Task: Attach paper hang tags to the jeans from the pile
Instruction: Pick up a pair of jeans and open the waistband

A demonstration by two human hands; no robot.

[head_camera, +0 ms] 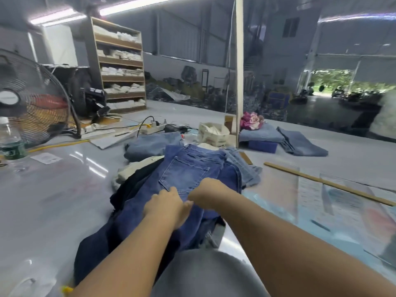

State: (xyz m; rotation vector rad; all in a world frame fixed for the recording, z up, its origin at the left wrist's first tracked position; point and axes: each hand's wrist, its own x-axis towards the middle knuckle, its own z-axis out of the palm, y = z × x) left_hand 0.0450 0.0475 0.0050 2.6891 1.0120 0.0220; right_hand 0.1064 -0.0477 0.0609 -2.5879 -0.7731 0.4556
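Note:
A pair of dark blue jeans (188, 168) lies back side up on top of the pile (137, 189) in front of me, one back pocket showing. My left hand (166, 205) rests on the denim just below that pocket, fingers stretched toward it. My right hand (206, 195) sits next to it with the fingers curled down into the cloth at the pocket's lower edge; what they hold is hidden. No paper tag is visible at the hands. A white bag (214, 131) with pale contents stands behind the pile.
A fan (32, 99) and a water bottle (10, 140) stand at the left. A power strip (152, 127) with cables lies behind the pile. Folded lighter jeans (261, 133) lie at the back right, a wooden ruler (327, 183) at the right, papers under a clear sheet beneath it.

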